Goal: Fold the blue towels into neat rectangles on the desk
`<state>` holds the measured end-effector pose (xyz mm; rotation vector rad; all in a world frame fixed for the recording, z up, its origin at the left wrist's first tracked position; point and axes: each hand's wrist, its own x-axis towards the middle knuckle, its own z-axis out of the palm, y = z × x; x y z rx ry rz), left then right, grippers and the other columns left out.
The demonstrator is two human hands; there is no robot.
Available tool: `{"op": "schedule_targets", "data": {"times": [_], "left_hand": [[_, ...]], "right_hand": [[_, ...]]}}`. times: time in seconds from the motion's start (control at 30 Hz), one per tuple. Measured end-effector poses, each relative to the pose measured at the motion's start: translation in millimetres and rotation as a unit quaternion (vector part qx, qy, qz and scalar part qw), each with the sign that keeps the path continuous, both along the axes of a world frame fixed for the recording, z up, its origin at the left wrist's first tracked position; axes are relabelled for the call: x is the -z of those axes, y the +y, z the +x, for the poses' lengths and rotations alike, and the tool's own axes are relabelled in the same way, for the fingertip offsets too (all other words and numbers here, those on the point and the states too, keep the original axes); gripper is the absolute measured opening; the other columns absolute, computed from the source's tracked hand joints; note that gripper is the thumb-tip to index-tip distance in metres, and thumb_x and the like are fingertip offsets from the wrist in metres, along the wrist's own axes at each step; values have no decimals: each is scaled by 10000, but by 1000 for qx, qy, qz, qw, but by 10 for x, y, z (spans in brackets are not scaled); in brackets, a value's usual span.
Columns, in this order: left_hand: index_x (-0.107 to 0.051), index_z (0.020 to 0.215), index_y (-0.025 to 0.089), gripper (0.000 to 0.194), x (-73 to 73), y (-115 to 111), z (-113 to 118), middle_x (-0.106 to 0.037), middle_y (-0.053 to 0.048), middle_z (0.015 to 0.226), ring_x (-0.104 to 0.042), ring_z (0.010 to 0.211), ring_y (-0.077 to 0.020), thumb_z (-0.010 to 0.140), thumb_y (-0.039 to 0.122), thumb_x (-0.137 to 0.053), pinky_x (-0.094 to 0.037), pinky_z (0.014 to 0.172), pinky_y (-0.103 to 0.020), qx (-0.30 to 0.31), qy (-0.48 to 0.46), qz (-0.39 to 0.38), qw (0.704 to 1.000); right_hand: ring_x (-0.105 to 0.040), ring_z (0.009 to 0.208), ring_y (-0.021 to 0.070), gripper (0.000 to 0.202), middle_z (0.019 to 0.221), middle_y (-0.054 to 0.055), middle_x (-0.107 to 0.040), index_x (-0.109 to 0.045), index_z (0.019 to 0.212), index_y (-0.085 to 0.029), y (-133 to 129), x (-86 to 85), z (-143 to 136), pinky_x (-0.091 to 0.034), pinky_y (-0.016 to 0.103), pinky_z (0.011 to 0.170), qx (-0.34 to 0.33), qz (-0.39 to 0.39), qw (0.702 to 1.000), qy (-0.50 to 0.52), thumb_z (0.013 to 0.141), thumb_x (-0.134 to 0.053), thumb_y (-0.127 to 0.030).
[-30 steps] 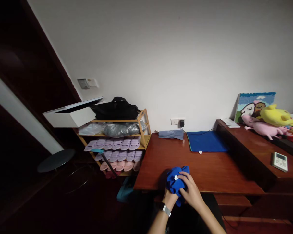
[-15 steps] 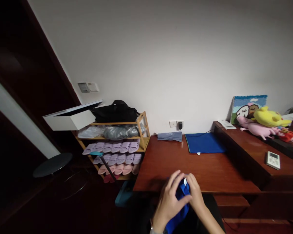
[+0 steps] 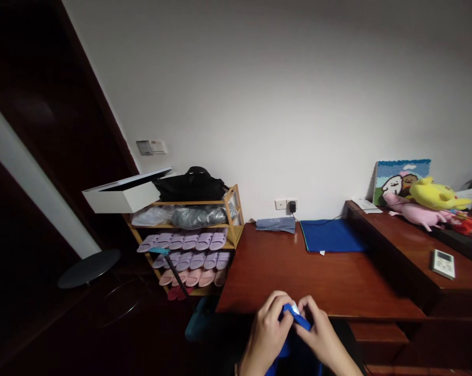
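Observation:
A piece of bright blue cloth with a small white tag is pinched between my two hands at the front edge of the wooden desk. My left hand grips its left end, thumb against the fingers. On the other side my right hand has thumb and fingers closed on the cloth near the tag. The rest of the fabric hangs below the hands, partly hidden by them. Farther back on the desk lies a flat blue cloth with a green edge and a white tag.
A folded grey-blue cloth lies at the desk's back edge. On the raised right section are plush toys and a white remote. To the left stand a rack of slippers and a round stool. A cable crosses the flat cloth.
My hands have moved slightly down and a little apart, showing more of the blue cloth's edge between them. The view has shifted slightly.

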<state>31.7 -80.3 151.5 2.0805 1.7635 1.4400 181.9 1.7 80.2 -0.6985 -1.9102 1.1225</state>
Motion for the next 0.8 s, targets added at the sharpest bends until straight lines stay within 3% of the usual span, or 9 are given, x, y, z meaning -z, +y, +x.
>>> {"op": "schedule_targets", "data": {"times": [0.17, 0.33, 0.4, 0.6, 0.8], "left_hand": [[-587, 852, 252, 255, -115, 1, -43, -668, -6, 845, -666, 817, -174, 862, 53, -427, -540, 774, -276, -13, -24, -42, 999], [-623, 1148, 286, 414, -277, -104, -5, -733, -27, 1074, -698, 985, -210, 789, 81, -602, -555, 888, -301, 52, -19, -134, 989], [-653, 1177, 299, 395, -305, -126, -7, -742, -36, 1125, -698, 1032, -228, 821, 127, -647, -557, 925, -321, 58, -3, -130, 990], [-710, 1026, 289, 195, -287, -120, -136, -756, -9, 1013, -709, 940, -202, 888, 162, -658, -563, 881, -295, 38, -26, -125, 991], [-710, 1167, 325, 284, -378, -155, -238, -735, -12, 1011, -675, 976, -218, 931, 177, -655, -543, 897, -335, 16, 83, -117, 990]], "right_hand": [[-481, 694, 124, 338, 727, -67, -484, -489, 797, -242, -60, 104, 6, -409, 231, 676, -9, -47, 999, 12, 874, -685, -506], [-493, 736, 134, 280, 763, -64, -505, -493, 835, -245, -49, -43, 38, -407, 238, 711, -17, -64, 998, 12, 874, -681, -449], [-502, 753, 136, 250, 787, -61, -533, -511, 864, -245, -52, -117, 52, -412, 241, 724, -29, -65, 997, 15, 860, -697, -412], [-484, 682, 119, 289, 718, -74, -529, -549, 841, -236, -109, -239, 55, -389, 225, 655, -20, -72, 997, -15, 860, -722, -466], [-496, 676, 113, 296, 718, -63, -568, -564, 782, -225, -144, -331, 77, -383, 222, 647, -15, -49, 998, -25, 873, -720, -459]]}}
